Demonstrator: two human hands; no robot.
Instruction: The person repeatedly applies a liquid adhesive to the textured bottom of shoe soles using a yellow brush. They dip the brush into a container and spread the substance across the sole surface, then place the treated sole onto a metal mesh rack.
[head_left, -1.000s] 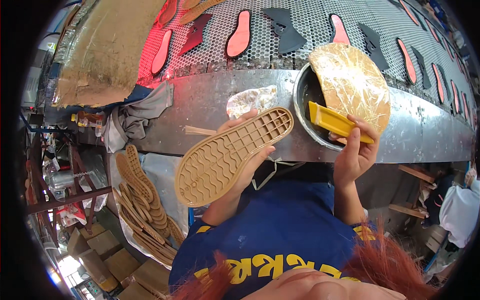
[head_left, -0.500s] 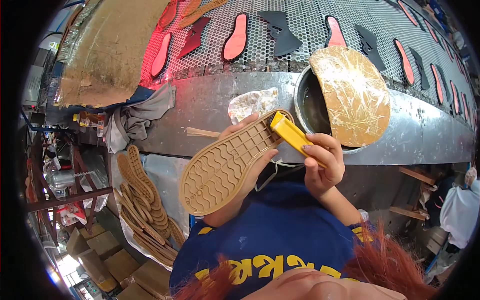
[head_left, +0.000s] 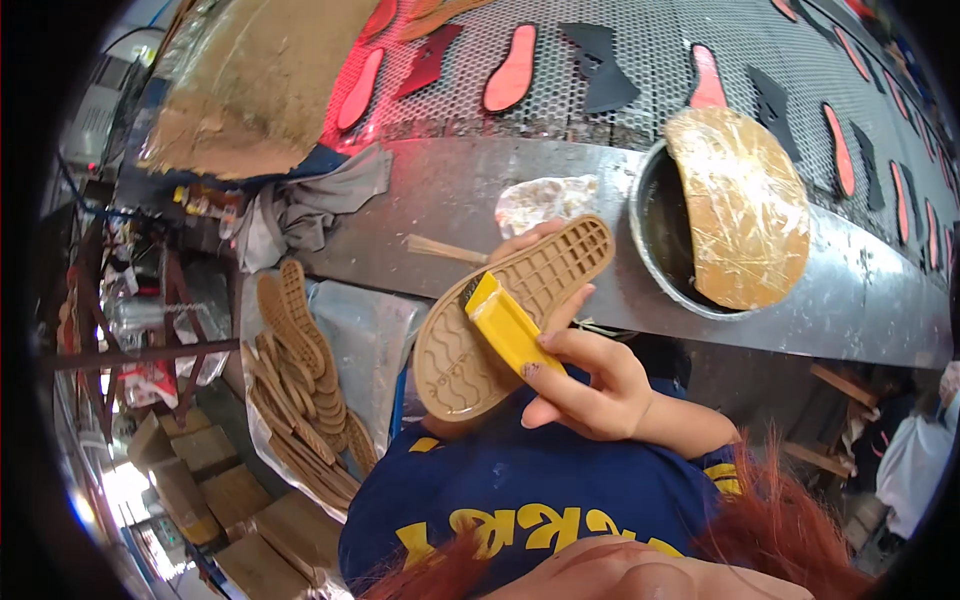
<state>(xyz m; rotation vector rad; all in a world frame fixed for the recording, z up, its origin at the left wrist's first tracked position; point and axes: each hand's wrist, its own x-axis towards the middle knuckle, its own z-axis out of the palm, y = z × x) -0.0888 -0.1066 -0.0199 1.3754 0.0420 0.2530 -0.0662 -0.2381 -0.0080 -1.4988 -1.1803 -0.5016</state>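
Observation:
My left hand [head_left: 527,241] is closed round a tan shoe sole [head_left: 565,262], with fingers showing at its far edge and near side; the rest is hidden behind it. The sole is tilted, its grid-and-wave patterned face up and its broad end toward my body. A yellow-handled brush [head_left: 512,335] is pinched in my right hand [head_left: 600,388]. Its dark bristles lie against the sole's wavy part, at the left edge. Right of the sole stands a metal bowl [head_left: 648,235], partly covered by a tan half-disc board [head_left: 750,205] wrapped in clear film.
Several tan soles [head_left: 300,370] are piled on a plastic-covered surface at left. On the metal ledge [head_left: 440,175] lie a grey cloth [head_left: 300,205], a crumpled whitish sheet [head_left: 545,200] and a flat wooden stick [head_left: 445,248]. Beyond it, a mesh conveyor [head_left: 640,60] carries pink insoles and dark cut pieces.
The brush has moved from the sole's narrow gridded end down to its broad wavy part, my right hand going left and nearer. The view has shifted, so the surroundings appear farther right.

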